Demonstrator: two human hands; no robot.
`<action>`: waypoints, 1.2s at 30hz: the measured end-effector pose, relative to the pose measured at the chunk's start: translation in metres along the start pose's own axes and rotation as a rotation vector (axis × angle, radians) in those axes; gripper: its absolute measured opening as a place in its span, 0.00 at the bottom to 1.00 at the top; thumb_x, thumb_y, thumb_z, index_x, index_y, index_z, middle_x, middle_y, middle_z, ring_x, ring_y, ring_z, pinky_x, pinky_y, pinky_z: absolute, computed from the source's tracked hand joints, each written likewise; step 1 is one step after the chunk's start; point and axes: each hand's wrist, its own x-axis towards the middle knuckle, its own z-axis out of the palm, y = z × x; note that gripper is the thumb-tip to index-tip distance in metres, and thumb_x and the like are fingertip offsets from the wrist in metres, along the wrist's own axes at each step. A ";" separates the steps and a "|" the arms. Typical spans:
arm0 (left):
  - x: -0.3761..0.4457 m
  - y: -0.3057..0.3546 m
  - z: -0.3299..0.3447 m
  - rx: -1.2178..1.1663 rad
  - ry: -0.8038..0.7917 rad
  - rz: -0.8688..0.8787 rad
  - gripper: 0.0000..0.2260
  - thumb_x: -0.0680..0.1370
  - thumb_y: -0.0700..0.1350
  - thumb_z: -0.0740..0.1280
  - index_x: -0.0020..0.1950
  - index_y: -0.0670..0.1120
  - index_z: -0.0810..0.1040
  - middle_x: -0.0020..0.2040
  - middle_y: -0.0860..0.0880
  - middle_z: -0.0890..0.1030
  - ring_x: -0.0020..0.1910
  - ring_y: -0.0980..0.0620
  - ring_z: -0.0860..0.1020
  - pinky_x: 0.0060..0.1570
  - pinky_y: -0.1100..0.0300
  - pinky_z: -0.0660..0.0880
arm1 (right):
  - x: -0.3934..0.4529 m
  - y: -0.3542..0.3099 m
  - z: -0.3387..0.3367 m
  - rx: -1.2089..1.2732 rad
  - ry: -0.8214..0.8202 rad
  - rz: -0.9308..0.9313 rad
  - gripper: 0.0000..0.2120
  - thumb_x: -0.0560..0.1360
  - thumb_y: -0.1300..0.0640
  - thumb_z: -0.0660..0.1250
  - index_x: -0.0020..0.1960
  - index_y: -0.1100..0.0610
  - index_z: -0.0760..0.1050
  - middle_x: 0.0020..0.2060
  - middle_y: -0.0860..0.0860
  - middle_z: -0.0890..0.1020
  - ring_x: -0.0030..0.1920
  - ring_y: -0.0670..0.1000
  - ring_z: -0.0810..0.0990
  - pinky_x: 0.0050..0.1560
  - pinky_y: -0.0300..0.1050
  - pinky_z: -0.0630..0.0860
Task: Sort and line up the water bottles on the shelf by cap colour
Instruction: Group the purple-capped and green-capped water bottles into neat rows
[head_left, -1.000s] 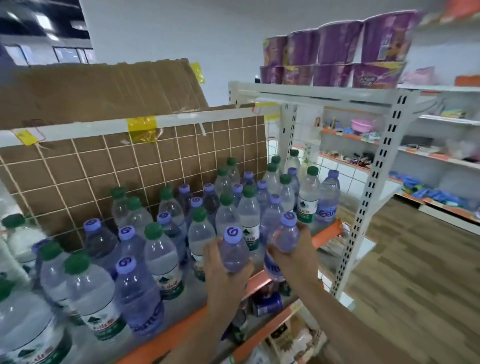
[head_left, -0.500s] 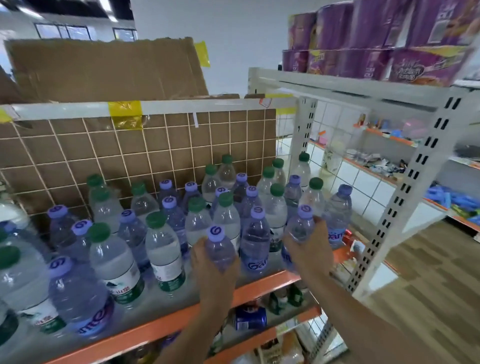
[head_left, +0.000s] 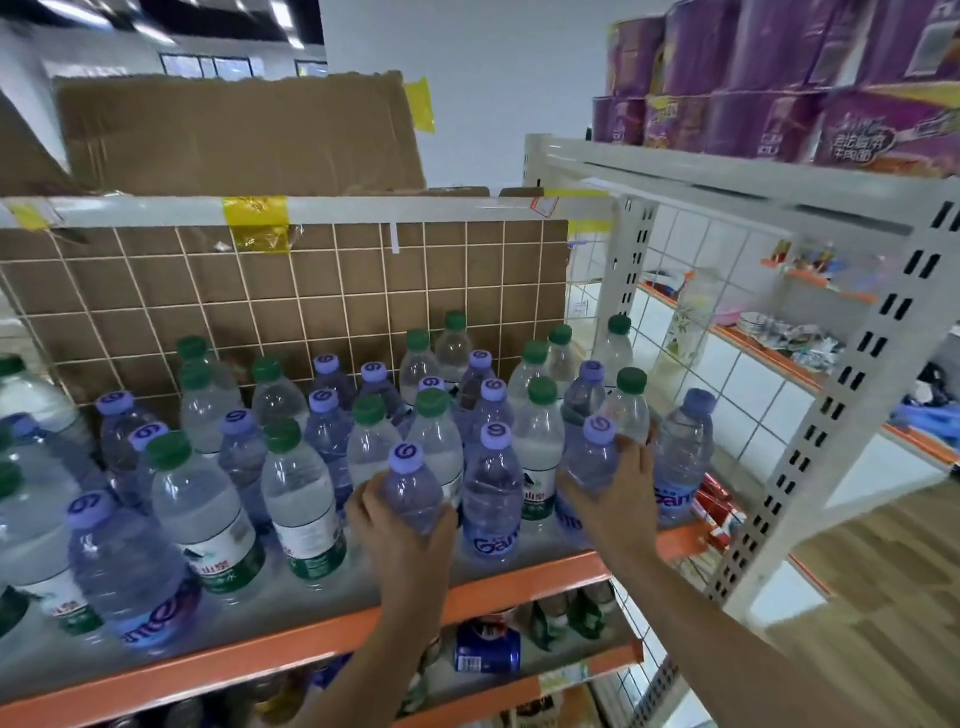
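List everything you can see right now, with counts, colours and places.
Purple-cap bottles: over a dozen, tinted, mixed across shelf.
Green-cap bottles: over a dozen, clear, mixed among them.
Shelf: one, orange edge, white posts.
Cardboard: brown, above and behind the grid.
Purple packs: several, top right.
Blue can: one, lower shelf.
Left hand: grips a front purple-cap bottle.
Right hand: grips a purple-cap bottle at right.

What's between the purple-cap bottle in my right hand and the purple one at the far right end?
Nothing visible. The right hand grips its bottle at the front edge; the end bottle stands just beyond, a green-cap bottle behind the gap.
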 end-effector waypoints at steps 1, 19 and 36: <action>0.000 0.000 0.000 0.004 0.000 0.009 0.30 0.68 0.38 0.75 0.66 0.44 0.66 0.62 0.49 0.63 0.57 0.47 0.69 0.56 0.50 0.72 | -0.001 0.001 0.001 -0.001 0.004 -0.014 0.33 0.65 0.53 0.79 0.63 0.59 0.67 0.61 0.55 0.68 0.57 0.56 0.73 0.49 0.48 0.75; 0.013 -0.029 -0.008 0.066 -0.025 0.253 0.30 0.67 0.39 0.76 0.64 0.45 0.65 0.60 0.43 0.66 0.59 0.41 0.68 0.55 0.49 0.70 | 0.000 0.000 -0.005 -0.206 -0.011 0.059 0.39 0.66 0.42 0.75 0.69 0.56 0.62 0.66 0.53 0.68 0.67 0.57 0.66 0.54 0.54 0.74; 0.020 -0.009 -0.023 0.035 -0.032 0.212 0.34 0.66 0.56 0.70 0.68 0.45 0.64 0.60 0.49 0.66 0.61 0.47 0.69 0.61 0.46 0.72 | 0.018 -0.058 -0.006 -0.161 0.158 -0.389 0.23 0.74 0.47 0.65 0.63 0.60 0.71 0.55 0.55 0.78 0.57 0.55 0.73 0.62 0.48 0.66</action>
